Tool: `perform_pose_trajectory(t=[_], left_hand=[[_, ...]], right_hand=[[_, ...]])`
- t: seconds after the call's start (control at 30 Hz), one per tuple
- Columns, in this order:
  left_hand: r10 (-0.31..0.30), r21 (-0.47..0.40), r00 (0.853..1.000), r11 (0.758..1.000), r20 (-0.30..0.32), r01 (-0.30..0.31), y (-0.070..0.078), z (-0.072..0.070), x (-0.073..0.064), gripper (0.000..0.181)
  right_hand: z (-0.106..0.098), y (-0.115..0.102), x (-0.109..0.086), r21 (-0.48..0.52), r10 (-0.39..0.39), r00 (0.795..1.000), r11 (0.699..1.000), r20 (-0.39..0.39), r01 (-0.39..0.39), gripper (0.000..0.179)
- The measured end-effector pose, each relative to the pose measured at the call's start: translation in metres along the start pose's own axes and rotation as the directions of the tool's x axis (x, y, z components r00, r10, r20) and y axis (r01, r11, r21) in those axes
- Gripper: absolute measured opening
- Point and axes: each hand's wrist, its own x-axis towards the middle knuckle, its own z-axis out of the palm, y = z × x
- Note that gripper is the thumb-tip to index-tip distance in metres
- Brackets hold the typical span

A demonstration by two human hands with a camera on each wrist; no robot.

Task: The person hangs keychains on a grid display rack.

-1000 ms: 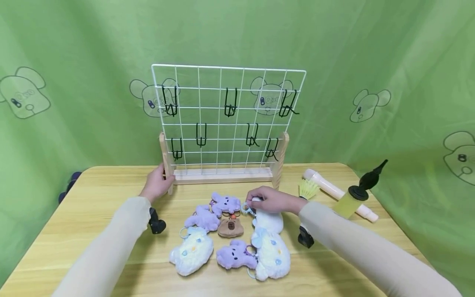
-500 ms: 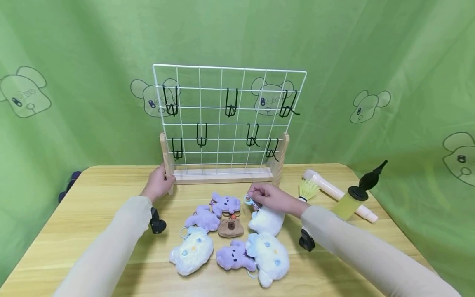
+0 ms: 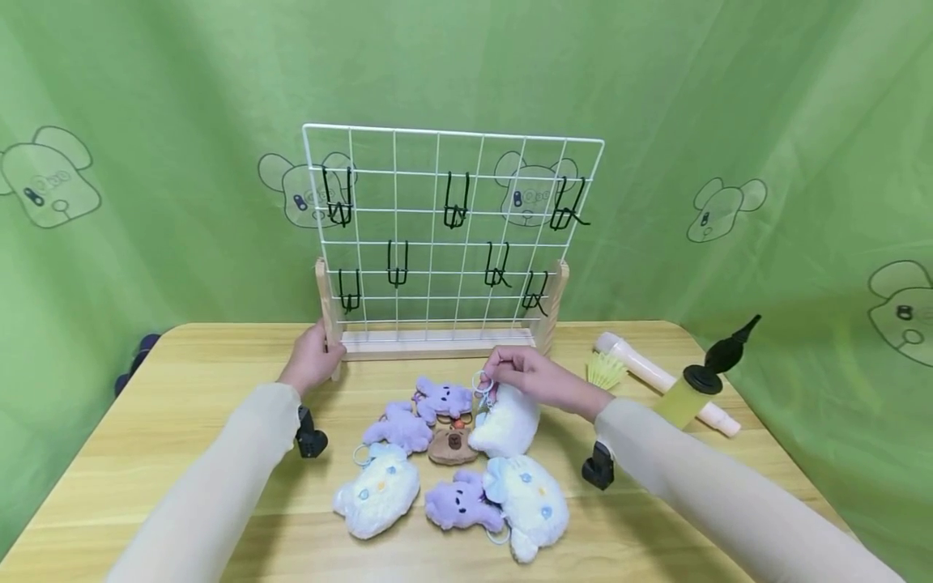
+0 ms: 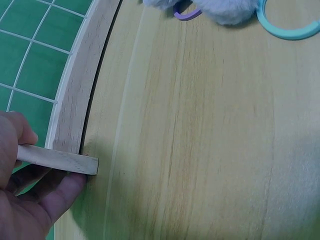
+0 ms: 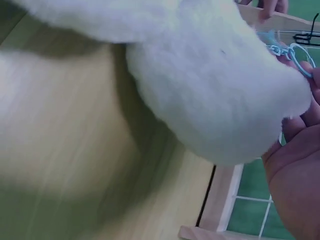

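Observation:
My left hand [image 3: 308, 362] grips the left wooden upright [image 4: 60, 159] of a white wire grid rack [image 3: 435, 243] that carries several black hooks [image 3: 456, 212]. In the right wrist view, fingers of my right hand [image 3: 535, 376] pinch the light-blue ring [image 5: 299, 66] of a fluffy white plush keychain [image 3: 506, 425]. That plush hangs below the fingers, its back to the camera in the right wrist view. Around it lie purple plush keychains [image 3: 459, 504], a brown capybara plush [image 3: 453, 447], a white plush at left [image 3: 379, 492] and another white plush at right [image 3: 532, 502].
On the right of the wooden table [image 3: 219, 364] lie a yellow shuttlecock [image 3: 603, 371] and a pale pink-white tube [image 3: 641, 366]. A yellow-green container [image 3: 683, 401] stands there, with a black bulb-shaped blower [image 3: 725, 353] on top. A green curtain [image 3: 466, 65] surrounds the table.
My right hand has lifted the white plush by its ring and shifted it slightly left, toward the rack. The right-hand white plush below has tilted a little. My left hand stays on the upright.

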Motion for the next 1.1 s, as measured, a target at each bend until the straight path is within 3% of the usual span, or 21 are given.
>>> perform_pose_trajectory(t=[0.23,0.57,0.83,1.1], left_hand=[[0.002,0.018,1.0,1.0,-0.004,-0.001,0.0,0.0,-0.001,0.065],[0.037,0.036,0.999,0.999,-0.013,-0.036,-0.004,0.001,0.003,0.064],[0.029,0.042,0.999,0.999,-0.019,-0.029,-0.002,-0.001,0.004,0.064],[0.035,0.05,0.999,0.998,-0.027,-0.033,-0.002,0.0,0.004,0.059]], right_hand=[[0.003,-0.02,0.007,0.106,-0.077,0.995,0.991,-0.061,0.083,0.022],[0.017,-0.082,0.031,0.18,-0.159,0.977,0.966,-0.146,0.184,0.021],[0.027,-0.139,0.063,0.19,-0.219,0.938,0.943,-0.267,0.274,0.019],[0.034,-0.169,0.092,0.241,-0.257,0.891,0.901,-0.375,0.361,0.021]])
